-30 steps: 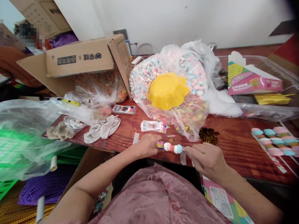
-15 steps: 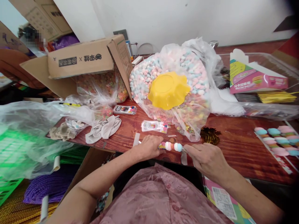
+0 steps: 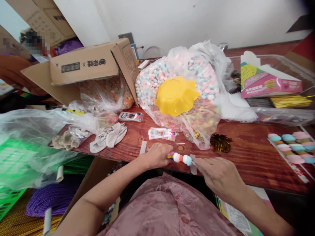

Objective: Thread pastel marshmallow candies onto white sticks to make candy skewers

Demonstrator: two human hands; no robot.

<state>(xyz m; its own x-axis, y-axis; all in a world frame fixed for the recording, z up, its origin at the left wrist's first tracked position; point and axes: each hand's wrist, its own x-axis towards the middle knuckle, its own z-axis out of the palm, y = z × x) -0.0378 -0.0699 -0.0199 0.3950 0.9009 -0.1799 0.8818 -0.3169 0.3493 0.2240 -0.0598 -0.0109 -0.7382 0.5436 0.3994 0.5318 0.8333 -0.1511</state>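
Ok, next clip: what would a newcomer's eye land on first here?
Probably the yellow bowl, sitting upside down on a big clear bag of pastel marshmallows at the back of the wooden table. Next, at the near edge, the left hand and right hand hold a small marshmallow skewer between them. More skewers lie at far right.

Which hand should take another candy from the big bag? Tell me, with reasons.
Probably the right hand: it only pinches the skewer tip, below the candy bag. The left hand grips the skewer's other end.
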